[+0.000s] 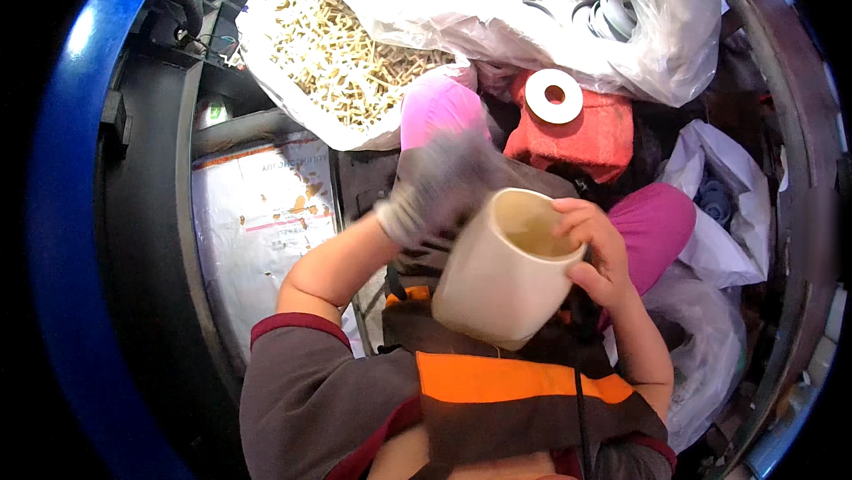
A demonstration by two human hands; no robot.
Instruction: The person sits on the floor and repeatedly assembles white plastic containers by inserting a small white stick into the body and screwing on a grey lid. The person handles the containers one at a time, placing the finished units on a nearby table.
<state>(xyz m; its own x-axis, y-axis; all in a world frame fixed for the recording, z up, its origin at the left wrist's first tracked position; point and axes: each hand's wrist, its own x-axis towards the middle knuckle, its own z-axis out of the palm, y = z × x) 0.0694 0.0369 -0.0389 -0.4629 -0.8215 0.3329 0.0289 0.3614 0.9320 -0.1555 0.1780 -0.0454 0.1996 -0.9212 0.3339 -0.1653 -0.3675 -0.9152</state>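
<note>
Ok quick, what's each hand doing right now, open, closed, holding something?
Left hand: gloved and blurred, cannot tell.
Right hand: closed, holding the white container by its rim.

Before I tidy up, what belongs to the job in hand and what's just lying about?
Likely job:
cream container, in the right hand
glove, on the left hand
perhaps beige pieces

Seemingly idle:
white ring, on the red bundle
stained white sheet

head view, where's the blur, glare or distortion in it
In the head view, the grey-gloved left hand is heavily blurred, while the off-white hollow container looks clearer; glare whitens the upper stretch of the glossy blue curved band in the head view; the head view's fisheye edges fall to black at the corners.
</note>
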